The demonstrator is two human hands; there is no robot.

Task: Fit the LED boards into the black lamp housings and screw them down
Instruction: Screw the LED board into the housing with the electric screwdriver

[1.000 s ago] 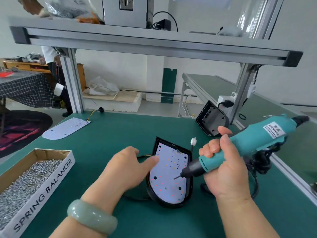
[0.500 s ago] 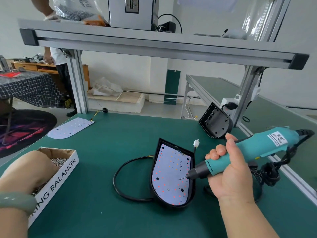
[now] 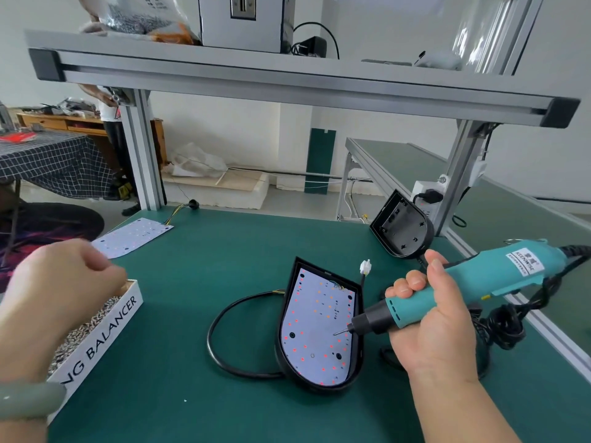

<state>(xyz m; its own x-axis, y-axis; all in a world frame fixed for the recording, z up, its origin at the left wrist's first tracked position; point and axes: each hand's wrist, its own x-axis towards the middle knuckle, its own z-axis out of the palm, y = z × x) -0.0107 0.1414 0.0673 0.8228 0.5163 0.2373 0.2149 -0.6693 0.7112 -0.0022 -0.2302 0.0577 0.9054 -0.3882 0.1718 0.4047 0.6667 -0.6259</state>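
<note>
On green bench mat, white wall, right fingers wrapping screwdriver, left fingers curled, hold unclear

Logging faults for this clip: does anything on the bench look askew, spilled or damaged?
Nothing looks spilled or damaged. The only oddity: an empty housing stands tilted on edge by the frame post at back right, rather than lying flat.

The left hand, just now down in the screw box, is lifted just above it, fingers curled
</note>
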